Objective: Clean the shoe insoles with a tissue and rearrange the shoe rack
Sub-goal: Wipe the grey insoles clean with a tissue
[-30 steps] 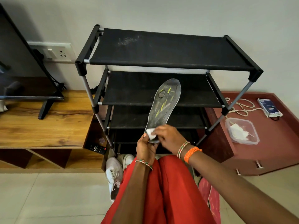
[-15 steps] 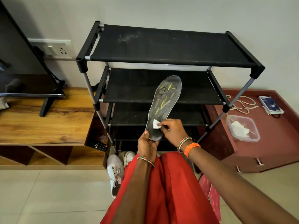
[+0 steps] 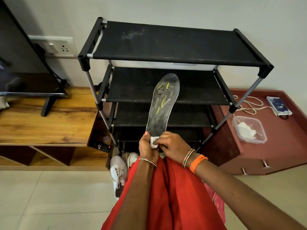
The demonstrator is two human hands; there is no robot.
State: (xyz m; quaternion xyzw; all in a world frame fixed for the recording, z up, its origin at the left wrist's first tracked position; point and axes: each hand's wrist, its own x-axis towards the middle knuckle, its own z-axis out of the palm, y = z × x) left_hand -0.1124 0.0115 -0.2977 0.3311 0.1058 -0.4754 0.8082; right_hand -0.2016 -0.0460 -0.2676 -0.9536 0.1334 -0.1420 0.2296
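Wiping at the heel of the insole (image 3: 163, 103), with both hands brought together at about 6 o'clock of it. Left hand (image 3: 147, 147) clamped around the heel edge, thumb up along the left rim — likely so the long, floppy piece stands out stiffly toward 12 o'clock with its soiled face turned up to view. Right hand (image 3: 172, 145) pinching a small folded tissue (image 3: 154, 142) against that same heel, fingers curled over it, pressing where the left hand gives backing. Held up in the air, in front of the shoe rack's (image 3: 166, 48) middle shelves, not resting on any of them. Grey grime and yellow-green streaks showing along the upper half, toward the toe; judged from that, plenty left to wipe. Shelves in view bare, dusty patch on the top one at about 11 o'clock. White sneakers (image 3: 118, 170) on the floor at 7 o'clock of the hands, by the rack's foot — presumably waiting to go on the rack. Clear plastic container (image 3: 249, 129) holding white tissues at 3 o'clock on the maroon cabinet (image 3: 282, 146), within reach of the right hand for a fresh piece.
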